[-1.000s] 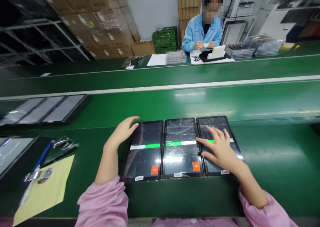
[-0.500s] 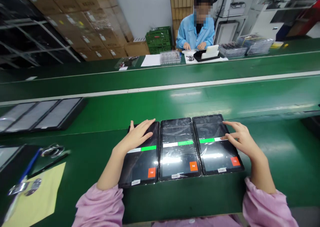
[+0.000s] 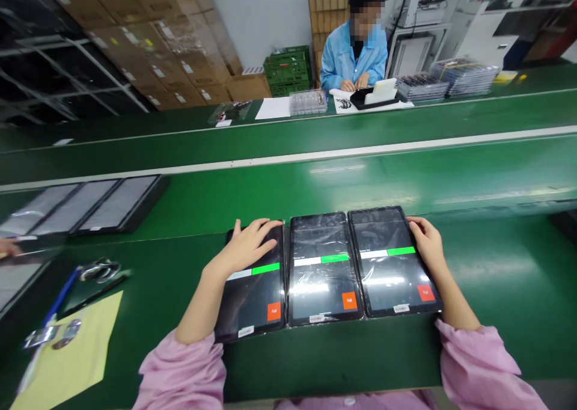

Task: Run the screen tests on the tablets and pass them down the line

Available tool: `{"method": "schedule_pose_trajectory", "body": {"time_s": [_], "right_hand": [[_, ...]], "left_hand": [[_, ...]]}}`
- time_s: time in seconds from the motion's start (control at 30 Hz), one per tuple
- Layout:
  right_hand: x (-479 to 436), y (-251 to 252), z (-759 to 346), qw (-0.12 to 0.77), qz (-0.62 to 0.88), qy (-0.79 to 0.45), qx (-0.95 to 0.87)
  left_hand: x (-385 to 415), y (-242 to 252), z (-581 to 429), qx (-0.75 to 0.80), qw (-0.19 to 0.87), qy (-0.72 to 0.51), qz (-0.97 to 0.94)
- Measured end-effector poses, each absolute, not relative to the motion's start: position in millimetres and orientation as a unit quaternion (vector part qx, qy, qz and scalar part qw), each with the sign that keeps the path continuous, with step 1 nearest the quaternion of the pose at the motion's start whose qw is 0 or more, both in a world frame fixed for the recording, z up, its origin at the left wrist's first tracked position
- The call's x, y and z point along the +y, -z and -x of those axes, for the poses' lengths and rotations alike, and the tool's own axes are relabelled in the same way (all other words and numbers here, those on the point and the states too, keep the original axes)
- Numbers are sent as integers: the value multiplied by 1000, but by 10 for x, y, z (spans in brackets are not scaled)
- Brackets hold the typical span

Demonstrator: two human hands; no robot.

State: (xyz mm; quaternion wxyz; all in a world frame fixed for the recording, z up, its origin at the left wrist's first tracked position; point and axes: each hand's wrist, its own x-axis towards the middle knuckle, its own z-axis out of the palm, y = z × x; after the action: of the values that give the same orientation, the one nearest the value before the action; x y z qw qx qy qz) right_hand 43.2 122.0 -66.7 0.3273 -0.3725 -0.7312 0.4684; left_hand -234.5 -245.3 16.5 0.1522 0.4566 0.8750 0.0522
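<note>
Resting my left hand [image 3: 247,246] flat and open on the leftmost black glass tablet [image 3: 259,296], my right hand [image 3: 426,241] loosely curled at the edge of the rightmost black tablet [image 3: 387,278], clasping nothing, I judge these stiff, film-slick, breakable slabs on the green belt [image 3: 315,350] best gripped by their rims.

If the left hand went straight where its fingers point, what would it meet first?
Probably the top corner of the middle black film-covered tablet; the left hand lies on the leftmost black tablet, fingers angled right.
</note>
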Motion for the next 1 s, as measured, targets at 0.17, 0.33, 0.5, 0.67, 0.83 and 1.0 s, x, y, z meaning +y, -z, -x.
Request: {"method": "schedule_pose_trajectory", "body": {"time_s": [0.17,0.33,0.5,0.67,0.83,1.0], "right_hand": [[1224,674,-445,339,384,-463,-723],[1242,693,-446,335,397,-461,-720],[1236,704,-449,339,400,-464,-714],[1246,707,-471,336,413,-463,-709],[1258,705,-470,332,413,-471,-705],[1247,707,-438,336,410,-482,-697]], "left_hand": [[-2409,-132,2264,832,176,-56,-523],[-2353,-156,2233,842,185,-48,-505],[-2347,-199,2252,843,193,-58,-498],[-2380,-163,2290,844,171,-74,-503],[-2388,-137,2301,844,169,-83,-501],[-2362,-143,2289,850,175,-78,-491]]}}
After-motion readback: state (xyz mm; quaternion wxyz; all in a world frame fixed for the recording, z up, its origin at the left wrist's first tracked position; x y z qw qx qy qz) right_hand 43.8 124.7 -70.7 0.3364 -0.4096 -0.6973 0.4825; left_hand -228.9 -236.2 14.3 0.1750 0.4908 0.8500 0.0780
